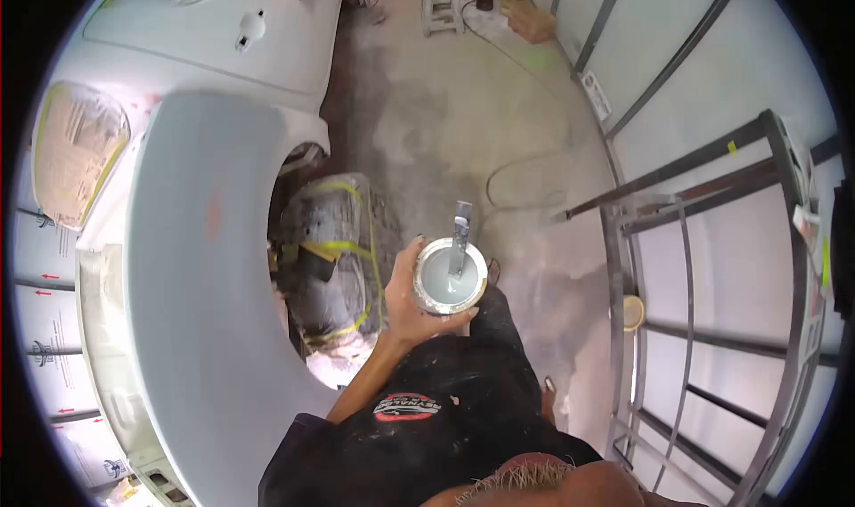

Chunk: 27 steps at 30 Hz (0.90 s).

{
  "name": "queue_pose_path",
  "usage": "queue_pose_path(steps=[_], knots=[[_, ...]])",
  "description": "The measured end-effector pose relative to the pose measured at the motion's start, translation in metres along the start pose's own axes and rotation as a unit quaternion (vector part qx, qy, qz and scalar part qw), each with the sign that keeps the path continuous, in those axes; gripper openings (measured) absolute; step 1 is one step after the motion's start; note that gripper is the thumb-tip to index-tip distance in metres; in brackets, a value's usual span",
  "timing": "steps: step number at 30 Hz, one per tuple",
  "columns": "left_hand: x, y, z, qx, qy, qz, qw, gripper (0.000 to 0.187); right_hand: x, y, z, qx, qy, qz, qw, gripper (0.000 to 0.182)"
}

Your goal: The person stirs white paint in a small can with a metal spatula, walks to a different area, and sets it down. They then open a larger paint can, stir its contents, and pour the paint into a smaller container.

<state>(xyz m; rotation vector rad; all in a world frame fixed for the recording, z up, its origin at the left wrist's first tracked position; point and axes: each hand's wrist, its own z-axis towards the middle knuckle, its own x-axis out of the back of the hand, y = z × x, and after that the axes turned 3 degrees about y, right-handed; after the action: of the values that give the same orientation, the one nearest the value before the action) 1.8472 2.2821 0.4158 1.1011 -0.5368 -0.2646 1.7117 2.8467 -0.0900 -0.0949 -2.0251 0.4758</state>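
Note:
My left hand (408, 302) is wrapped round an open can (419, 298) in front of my chest. Pale grey paint (436, 280) shows inside it. A flat metal stirring stick (460, 231) stands in the can and leans on its far rim. My right hand does not show. Left of the can is a car's grey fender (200, 240), arching over a wheel covered in plastic and yellow tape (329, 240).
A white car door (214, 35) is at the upper left. Dark metal frames (784, 240) line the right wall. A hose (490, 182) lies on the concrete floor (445, 106). A step stool (441, 12) and a cardboard box (532, 21) stand far ahead.

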Motion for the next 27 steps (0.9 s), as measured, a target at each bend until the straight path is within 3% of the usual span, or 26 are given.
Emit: queue_pose_path(steps=[1,3,6,9,10,11,12,13,14,15,16,17,18,21,22,23,25,27], knots=[[-0.008,-0.008,0.029,-0.004,0.01,0.004,1.0,0.127,0.013,-0.01,0.002,-0.082,-0.061,-0.02,0.995,0.046],[-0.019,-0.014,0.071,0.008,0.023,0.011,1.0,0.126,0.045,-0.041,0.013,-0.133,-0.135,-0.023,0.982,0.047],[-0.034,-0.022,0.143,0.006,0.055,0.02,0.998,0.124,0.069,-0.091,0.083,-0.11,-0.154,-0.001,0.982,0.047],[-0.042,-0.036,0.197,0.041,0.085,0.03,0.995,0.123,0.066,-0.132,0.181,-0.003,-0.132,-0.002,0.991,0.048],[-0.044,-0.044,0.213,0.05,0.094,0.044,0.993,0.122,0.096,-0.212,0.212,0.014,-0.095,-0.045,0.994,0.048],[-0.044,-0.053,0.231,0.056,0.104,0.06,0.991,0.121,0.156,-0.315,0.239,-0.056,-0.202,-0.002,0.978,0.047],[-0.045,-0.062,0.244,0.071,0.114,0.062,0.989,0.12,0.136,-0.326,0.282,-0.149,-0.157,0.176,0.96,0.05],[-0.045,-0.073,0.259,0.081,0.125,0.064,0.987,0.12,0.131,-0.353,0.34,-0.158,-0.195,0.185,0.95,0.054],[-0.045,-0.087,0.277,0.089,0.136,0.066,0.985,0.12,0.141,-0.401,0.386,-0.127,-0.171,0.152,0.965,0.024],[-0.044,-0.101,0.294,0.091,0.139,0.077,0.983,0.119,0.138,-0.433,0.439,-0.1,-0.165,0.156,0.969,0.018],[-0.041,-0.115,0.31,0.094,0.142,0.086,0.982,0.119,0.134,-0.463,0.492,-0.039,-0.17,0.138,0.975,0.03],[-0.038,-0.132,0.328,0.094,0.146,0.095,0.98,0.119,0.142,-0.515,0.532,0.005,-0.121,0.106,0.987,0.028],[-0.035,-0.149,0.348,0.093,0.147,0.084,0.981,0.119,0.166,-0.578,0.552,0.02,-0.129,0.138,0.982,0.027],[-0.021,-0.202,0.404,0.089,0.146,0.116,0.978,0.119,0.151,-0.683,0.639,0.092,-0.07,0.286,0.951,0.021],[-0.019,-0.213,0.433,0.094,0.185,0.097,0.973,0.114,0.166,-0.726,0.647,0.038,-0.112,0.28,0.953,0.022],[-0.015,-0.22,0.453,0.111,0.177,0.113,0.971,0.114,0.171,-0.765,0.645,0.044,-0.113,0.283,0.951,0.022],[0.0,-0.227,0.509,0.134,0.153,0.149,0.968,0.114,0.152,-0.805,0.667,0.051,-0.115,0.304,0.944,0.022],[0.003,-0.239,0.558,0.127,0.163,0.132,0.969,0.115,0.135,-0.821,0.696,0.104,-0.138,0.228,0.958,0.021]])
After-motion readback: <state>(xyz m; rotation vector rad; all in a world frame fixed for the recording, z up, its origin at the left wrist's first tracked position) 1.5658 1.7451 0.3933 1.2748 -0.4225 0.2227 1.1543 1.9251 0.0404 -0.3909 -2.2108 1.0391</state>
